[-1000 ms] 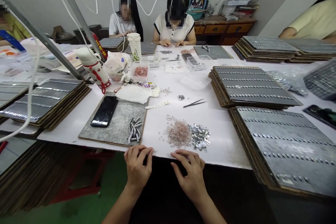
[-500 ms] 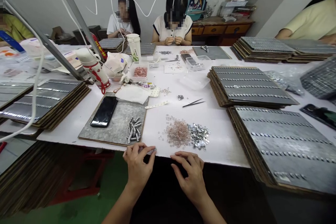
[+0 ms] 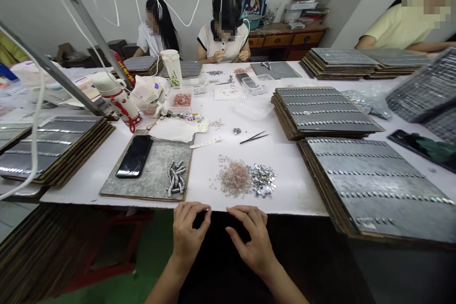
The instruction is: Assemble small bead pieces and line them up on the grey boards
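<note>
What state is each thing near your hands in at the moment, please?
left hand: at table edge, fingertips pinching a small piece
right hand: at table edge, fingers curled, empty
phone: face up, screen dark
tweezers: lying flat, untouched
pink rings: loose heap
silver discs: loose heap beside them

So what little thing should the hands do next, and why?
Probably the right hand should reach forward to the pile of pink and silver rings and pick one. It looks empty, fingers curled at the white table edge, while the left hand pinches something tiny and silvery, seemingly waiting for a piece.
</note>
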Demonstrator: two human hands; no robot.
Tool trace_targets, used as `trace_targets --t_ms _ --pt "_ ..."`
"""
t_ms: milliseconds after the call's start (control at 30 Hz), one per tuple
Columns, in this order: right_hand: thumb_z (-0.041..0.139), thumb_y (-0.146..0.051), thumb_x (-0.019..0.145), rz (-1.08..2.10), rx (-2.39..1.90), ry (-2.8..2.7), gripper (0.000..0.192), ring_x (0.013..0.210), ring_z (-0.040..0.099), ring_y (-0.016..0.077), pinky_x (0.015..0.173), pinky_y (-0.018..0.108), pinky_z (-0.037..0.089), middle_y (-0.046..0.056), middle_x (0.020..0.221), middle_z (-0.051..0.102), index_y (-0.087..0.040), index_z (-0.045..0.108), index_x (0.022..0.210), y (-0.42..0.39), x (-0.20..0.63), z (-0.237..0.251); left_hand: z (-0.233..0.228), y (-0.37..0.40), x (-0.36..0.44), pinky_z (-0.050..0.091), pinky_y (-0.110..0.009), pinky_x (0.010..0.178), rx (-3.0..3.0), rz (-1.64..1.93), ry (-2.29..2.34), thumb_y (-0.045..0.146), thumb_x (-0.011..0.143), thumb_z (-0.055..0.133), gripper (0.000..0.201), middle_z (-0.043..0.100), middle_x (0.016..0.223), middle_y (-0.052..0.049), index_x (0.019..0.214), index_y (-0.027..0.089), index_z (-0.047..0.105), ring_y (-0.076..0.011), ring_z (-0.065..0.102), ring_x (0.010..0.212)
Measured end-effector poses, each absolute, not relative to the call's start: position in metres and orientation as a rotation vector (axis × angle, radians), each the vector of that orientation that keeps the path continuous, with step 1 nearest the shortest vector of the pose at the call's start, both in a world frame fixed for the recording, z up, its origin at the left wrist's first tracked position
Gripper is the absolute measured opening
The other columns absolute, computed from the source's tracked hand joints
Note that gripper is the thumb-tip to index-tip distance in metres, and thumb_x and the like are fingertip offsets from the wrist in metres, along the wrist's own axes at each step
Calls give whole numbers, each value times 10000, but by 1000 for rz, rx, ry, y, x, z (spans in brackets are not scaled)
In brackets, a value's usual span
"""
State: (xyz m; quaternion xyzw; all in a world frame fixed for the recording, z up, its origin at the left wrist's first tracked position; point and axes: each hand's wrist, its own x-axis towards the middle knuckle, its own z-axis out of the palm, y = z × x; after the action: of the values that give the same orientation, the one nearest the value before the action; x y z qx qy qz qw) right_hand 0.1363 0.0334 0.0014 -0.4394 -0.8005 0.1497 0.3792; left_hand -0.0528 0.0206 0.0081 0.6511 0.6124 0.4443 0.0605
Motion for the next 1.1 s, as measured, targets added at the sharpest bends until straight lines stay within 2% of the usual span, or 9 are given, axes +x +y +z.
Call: trace_targets --t_ms 100,200,333,467,633,833,1100 --pt "595 -332 880 447 -1061 -2088 445 1029 539 205 879 368 368 52 1115 601 -260 492 1307 29 135 7 9 12 -42 496 -259 702 1808 1374 1581 146 832 649 83 711 788 0 878 209 677 -152 646 733" --pt "609 -390 873 468 -1039 -2127 487 1036 527 212 875 370 380 61 1141 588 -272 485 1329 26 135 9 8 4 -29 517 -232 665 1522 1299 1477 181 827 661 31 711 752 -2 818 197 686 -146 664 689" --pt "584 -392 894 473 -1050 -2121 400 1019 522 206 871 368 380 54 1114 604 -280 537 1275 24 139 8 7 0 -19 537 -246 680 1161 1229 1378 237 792 698 69 700 714 -16 761 176 685 -168 671 698" --pt "581 -344 905 460 -1058 -2108 323 974 528 189 851 357 372 36 1053 633 -276 576 1221 20 146 5 4 -3 -15 541 -252 697 984 1189 1293 266 771 718 103 715 746 -34 793 166 705 -176 674 721" --pt "607 -294 889 398 -1098 -2059 257 930 535 180 811 346 370 27 988 652 -275 622 1145 17 152 3 -1 -8 -10 532 -246 698 948 1162 1280 291 787 706 128 732 758 -42 811 168 728 -173 673 719" --pt "648 -223 846 318 -1137 -2065 124 904 538 173 773 341 385 14 963 657 -277 673 955 15 156 2 -1 -9 -7 538 -269 723 1073 1177 1332 283 809 687 121 729 782 -53 816 172 734 -188 676 747" --pt "653 -194 838 282 -1117 -2048 142 876 539 169 757 353 430 20 915 655 -281 690 944 13 159 -1 -3 -9 -6 538 -265 714 1169 1204 1313 247 829 669 92 722 780 -44 835 190 741 -179 672 739"
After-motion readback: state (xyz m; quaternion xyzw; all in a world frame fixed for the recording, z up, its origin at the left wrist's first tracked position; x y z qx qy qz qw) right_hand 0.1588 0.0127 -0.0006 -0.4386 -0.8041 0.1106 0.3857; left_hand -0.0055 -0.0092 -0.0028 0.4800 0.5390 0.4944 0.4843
